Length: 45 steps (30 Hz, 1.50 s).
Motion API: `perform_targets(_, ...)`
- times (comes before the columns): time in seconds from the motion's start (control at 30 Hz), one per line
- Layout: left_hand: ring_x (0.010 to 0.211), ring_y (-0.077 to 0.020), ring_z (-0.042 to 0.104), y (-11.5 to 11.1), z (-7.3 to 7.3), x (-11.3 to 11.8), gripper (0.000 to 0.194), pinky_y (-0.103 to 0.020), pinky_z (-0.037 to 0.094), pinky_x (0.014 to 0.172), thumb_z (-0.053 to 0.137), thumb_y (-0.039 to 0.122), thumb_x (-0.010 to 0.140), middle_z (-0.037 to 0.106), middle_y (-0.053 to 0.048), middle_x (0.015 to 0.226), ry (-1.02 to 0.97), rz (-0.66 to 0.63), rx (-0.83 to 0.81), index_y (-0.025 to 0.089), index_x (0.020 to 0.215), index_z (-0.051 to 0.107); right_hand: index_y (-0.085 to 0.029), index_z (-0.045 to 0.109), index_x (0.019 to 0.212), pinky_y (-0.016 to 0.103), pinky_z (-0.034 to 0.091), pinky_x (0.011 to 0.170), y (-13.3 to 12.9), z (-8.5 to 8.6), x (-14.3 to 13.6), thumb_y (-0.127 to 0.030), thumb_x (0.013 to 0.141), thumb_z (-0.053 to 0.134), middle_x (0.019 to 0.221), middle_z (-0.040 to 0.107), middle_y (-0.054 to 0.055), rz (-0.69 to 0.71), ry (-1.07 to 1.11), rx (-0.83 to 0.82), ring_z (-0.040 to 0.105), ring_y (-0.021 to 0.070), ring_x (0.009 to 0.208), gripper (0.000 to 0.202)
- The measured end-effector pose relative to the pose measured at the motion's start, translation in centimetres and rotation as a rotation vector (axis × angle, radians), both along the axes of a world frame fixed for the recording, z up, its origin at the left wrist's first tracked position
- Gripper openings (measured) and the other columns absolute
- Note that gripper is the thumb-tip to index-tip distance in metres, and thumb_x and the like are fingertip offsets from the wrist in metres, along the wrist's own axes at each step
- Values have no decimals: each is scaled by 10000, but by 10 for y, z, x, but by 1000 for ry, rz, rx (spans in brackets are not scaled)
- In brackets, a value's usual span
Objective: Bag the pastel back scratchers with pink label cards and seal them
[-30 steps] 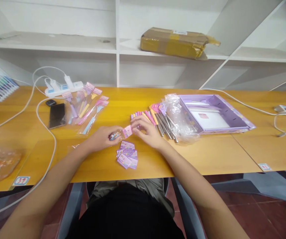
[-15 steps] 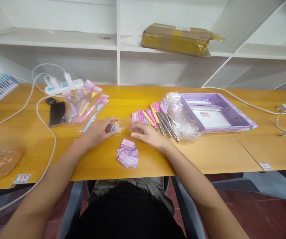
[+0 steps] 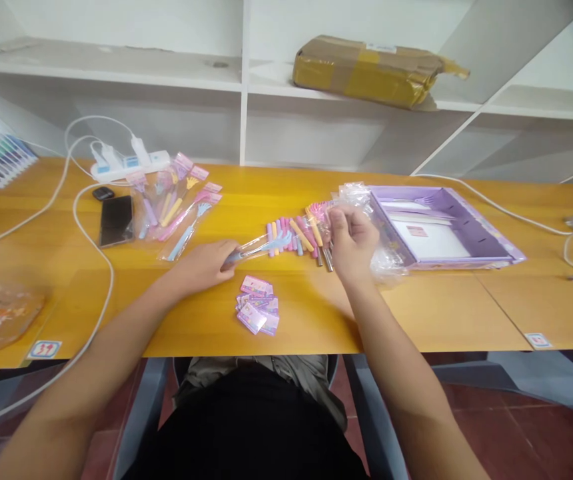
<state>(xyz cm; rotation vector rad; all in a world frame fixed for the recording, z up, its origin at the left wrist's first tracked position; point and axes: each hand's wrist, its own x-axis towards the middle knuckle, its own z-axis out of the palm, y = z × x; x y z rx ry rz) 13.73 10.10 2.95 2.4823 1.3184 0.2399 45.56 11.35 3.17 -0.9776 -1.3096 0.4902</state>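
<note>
My left hand (image 3: 211, 260) is closed around one end of a blue back scratcher (image 3: 279, 241) in a clear sleeve, its claw-shaped head pointing right. My right hand (image 3: 354, 243), fingers curled together, is over the metal rods of the loose back scratchers (image 3: 311, 232), beside the clear plastic bags (image 3: 389, 257). What its fingertips hold, if anything, I cannot make out. The loose scratchers have pink, yellow, purple and blue handles. Below, between my hands, small pink and purple cards (image 3: 256, 305) lie in an overlapping pile.
Several bagged scratchers (image 3: 176, 207) lie at the left, beside a phone (image 3: 116, 220) and a white power strip (image 3: 154, 162). A white cable (image 3: 110, 280) crosses the table's left side. The purple tray (image 3: 491, 255) is at the right. A taped parcel (image 3: 366, 73) rests on the shelf.
My right hand has moved right, away from my left hand, to the loose scratchers. The sleeved blue scratcher now shows stretched out to the right of my left hand.
</note>
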Motion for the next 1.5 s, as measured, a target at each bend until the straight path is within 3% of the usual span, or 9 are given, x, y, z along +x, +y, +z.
perform_targets(0.17, 1052, -295, 711, 1, 4, 5, 251, -399, 517, 893, 472, 376, 1059, 750, -111, 1181, -64, 24, -47, 218, 1177, 627, -279, 642, 1095, 305, 509, 565, 12, -5, 11, -679, 1089, 437, 894, 621, 27, -145, 126, 97, 613, 158, 657, 450)
perform_targets(0.37, 967, -284, 717, -3, 4, 12, 386, -400, 527, 856, 434, 532, 1101, 757, -106, 1086, -125, -22, -98, 213, 1103, 650, -273, 656, 965, 460, 620, 949, 10, -7, -9, -615, 1006, 657, 1041, 717, 81, 291, -21, -84, 713, 249, 1018, 344)
perform_targets(0.57, 1098, -273, 719, -6, -3, 9, 340, -408, 537, 964, 381, 395, 1118, 746, -108, 1211, -176, -13, -72, 208, 1282, 613, -275, 594, 1002, 334, 580, 709, 36, 13, 80, -565, 990, 621, 860, 589, -7, -188, 248, 77, 611, 151, 714, 291)
perform_targets(0.73, 1120, -282, 708, -5, -5, 9, 420, -435, 540, 992, 292, 395, 1140, 724, -129, 1244, -147, 6, -30, 186, 1323, 607, -215, 677, 1039, 359, 529, 699, 41, 6, 151, -449, 978, 632, 703, 602, -14, -454, -308, -362, 551, 176, 608, 246)
perform_targets(0.97, 1171, -299, 673, -1, -7, 11, 402, -465, 526, 1055, 361, 350, 1106, 695, -139, 1251, -134, -18, 3, 173, 1346, 630, -101, 618, 1352, 571, 473, 1089, 65, -27, 153, -191, 932, 569, 1269, 664, 255, -570, -741, -374, 620, 354, 1209, 432)
perform_targets(1.13, 1184, -298, 664, -1, -5, 14, 446, -467, 526, 1074, 337, 330, 1114, 682, -158, 1285, -147, -9, 31, 148, 1421, 605, -132, 558, 1441, 655, 407, 1154, 63, -11, 126, -223, 987, 553, 1441, 510, 280, -604, -679, -178, 477, 415, 1416, 463)
perform_targets(1.23, 1289, -304, 648, -5, -4, 15, 455, -470, 507, 1128, 343, 362, 1130, 686, -147, 1389, -215, 5, 72, 189, 1477, 581, -199, 647, 1261, 560, 499, 1056, 43, 0, 83, -308, 1029, 546, 1229, 628, 183, -403, -570, -77, 610, 332, 1181, 275)
perform_targets(1.4, 1181, -289, 727, -11, -5, 13, 391, -407, 571, 983, 459, 447, 1113, 754, -116, 1298, -293, 28, 54, 220, 1407, 584, -246, 692, 903, 373, 526, 743, 5, -12, -5, -558, 945, 746, 805, 641, 29, 536, -594, -242, 581, 209, 762, 320)
perform_targets(1.5, 1027, -258, 751, -12, -7, 13, 340, -368, 563, 903, 464, 468, 1117, 780, -96, 1139, -242, -137, 74, 219, 1246, 657, -238, 707, 869, 335, 498, 683, -14, -21, -43, -653, 953, 713, 747, 623, 9, 808, -550, -346, 570, 195, 740, 424)
